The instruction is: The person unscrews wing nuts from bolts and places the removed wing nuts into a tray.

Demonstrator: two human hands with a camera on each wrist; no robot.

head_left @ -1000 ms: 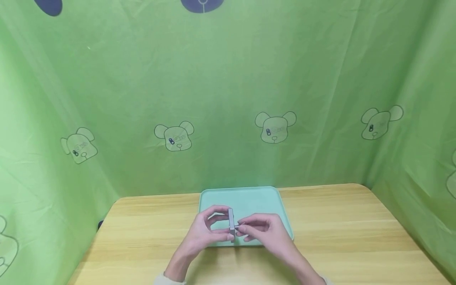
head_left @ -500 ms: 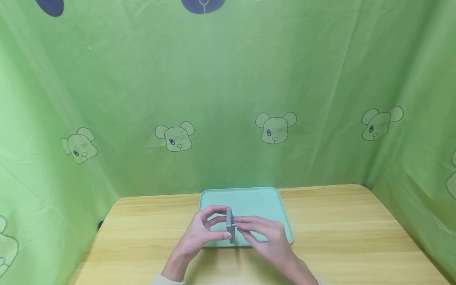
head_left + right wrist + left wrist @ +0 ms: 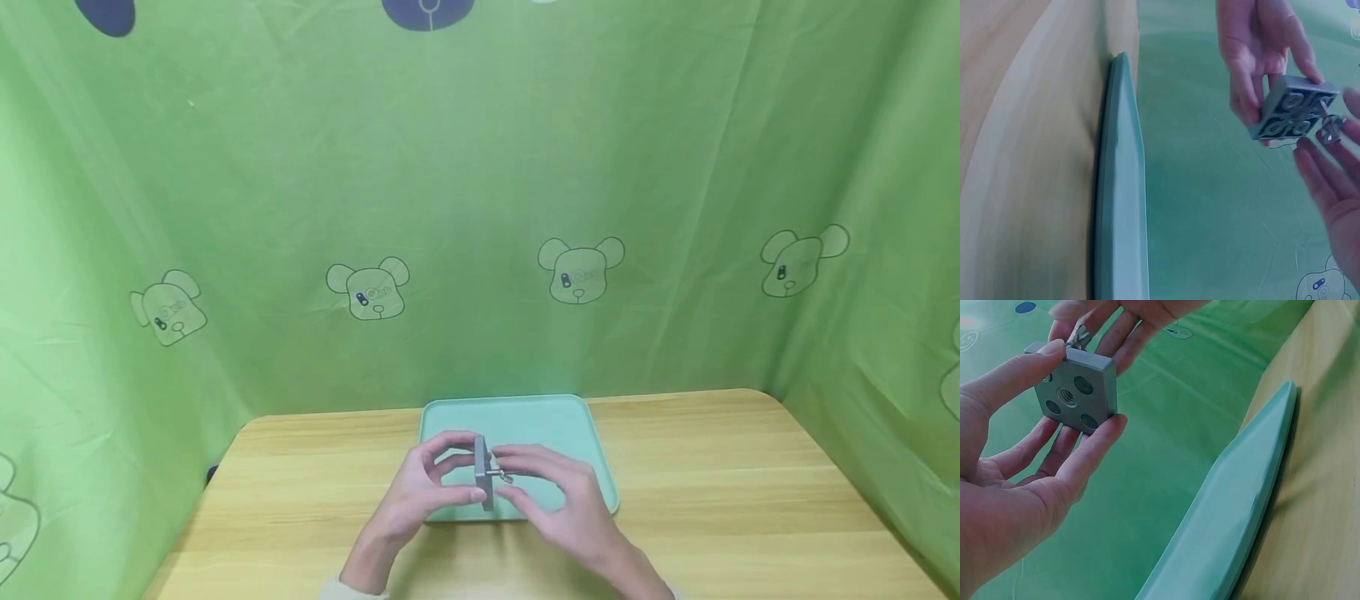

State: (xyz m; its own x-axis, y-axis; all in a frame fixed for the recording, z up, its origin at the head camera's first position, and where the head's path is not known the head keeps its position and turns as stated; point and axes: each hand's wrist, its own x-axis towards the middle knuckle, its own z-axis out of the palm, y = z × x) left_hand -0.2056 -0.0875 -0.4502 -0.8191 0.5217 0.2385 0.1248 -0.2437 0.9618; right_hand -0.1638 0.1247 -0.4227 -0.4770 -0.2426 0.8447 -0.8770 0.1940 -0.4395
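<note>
A grey square block (image 3: 1075, 394) with several round holes is held up over the tray by my left hand (image 3: 416, 487). Thumb and fingers grip it by its edges, and the middle hole looks threaded in the left wrist view. From the side facing right sticks out a wing screw (image 3: 1330, 127), its threaded shank set in the block. My right hand (image 3: 573, 504) is just right of it, fingers and thumb spread around the screw head without pinching it. Whether a fingertip touches the screw I cannot tell. Raised rings show on that face in the right wrist view.
A mint green tray (image 3: 517, 408) lies on the wooden table (image 3: 697, 467) beneath and behind the hands. Green cloth (image 3: 480, 167) printed with bear heads hangs around the back and sides.
The right hand's fingers and thumb have moved apart from their pinch on the wing screw, so its head now shows. The left hand and block have shifted slightly left.
</note>
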